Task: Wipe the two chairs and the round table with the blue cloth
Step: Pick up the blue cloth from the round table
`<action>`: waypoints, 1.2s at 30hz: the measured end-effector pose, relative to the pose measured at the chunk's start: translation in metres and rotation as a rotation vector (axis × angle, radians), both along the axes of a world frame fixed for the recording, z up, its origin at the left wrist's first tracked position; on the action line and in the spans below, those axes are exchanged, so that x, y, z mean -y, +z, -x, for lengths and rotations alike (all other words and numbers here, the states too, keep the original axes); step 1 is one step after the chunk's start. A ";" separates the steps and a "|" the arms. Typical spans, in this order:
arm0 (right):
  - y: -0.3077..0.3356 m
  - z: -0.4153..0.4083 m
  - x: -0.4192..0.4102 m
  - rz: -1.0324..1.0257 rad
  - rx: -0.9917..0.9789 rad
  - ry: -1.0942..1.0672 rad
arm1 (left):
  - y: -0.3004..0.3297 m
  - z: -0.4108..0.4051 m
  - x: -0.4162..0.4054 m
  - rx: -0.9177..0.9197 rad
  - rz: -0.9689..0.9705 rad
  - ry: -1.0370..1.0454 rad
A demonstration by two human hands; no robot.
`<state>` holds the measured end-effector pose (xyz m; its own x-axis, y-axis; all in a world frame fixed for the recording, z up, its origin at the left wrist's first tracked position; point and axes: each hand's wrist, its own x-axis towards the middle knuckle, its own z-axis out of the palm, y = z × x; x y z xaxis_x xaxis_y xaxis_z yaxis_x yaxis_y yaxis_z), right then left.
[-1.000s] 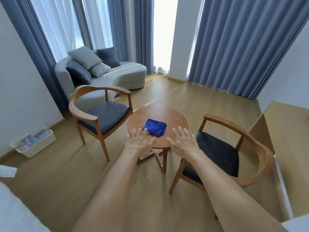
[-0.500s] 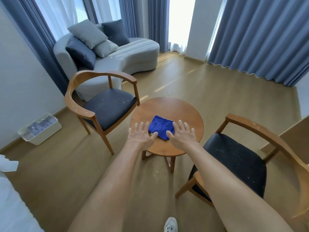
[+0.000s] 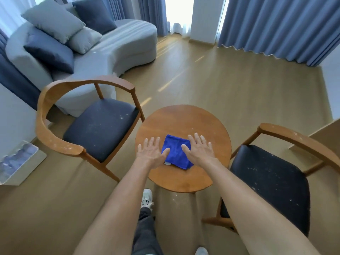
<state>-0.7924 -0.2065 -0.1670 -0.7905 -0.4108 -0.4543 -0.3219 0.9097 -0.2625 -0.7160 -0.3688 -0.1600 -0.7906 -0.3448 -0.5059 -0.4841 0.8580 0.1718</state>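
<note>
We see a round table of warm brown wood, smooth with a soft sheen. On it lies a blue cloth, matt and finely napped. The left chair and the right chair have the same polished wood in their curved frames, flecked with pale specks; their dark seat pads look like matt upholstery, dusted white. The floor shows smooth, light wood planks. The sofa wears grey woven fabric.

A folded blue cloth lies flat near the middle of the round wooden table. Left of the table stands a wooden armchair with a dark, dusty seat; right of it stands its twin.
</note>
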 end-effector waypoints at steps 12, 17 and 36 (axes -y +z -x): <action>-0.102 0.051 0.070 -0.027 0.188 -0.411 | -0.110 0.124 0.092 0.089 -0.129 -0.327; -0.157 0.071 0.071 -0.035 0.269 -0.466 | -0.163 0.151 0.095 0.154 -0.127 -0.412; -0.280 0.156 0.050 -0.099 -0.215 -0.077 | -0.277 0.233 0.088 0.023 0.069 -0.609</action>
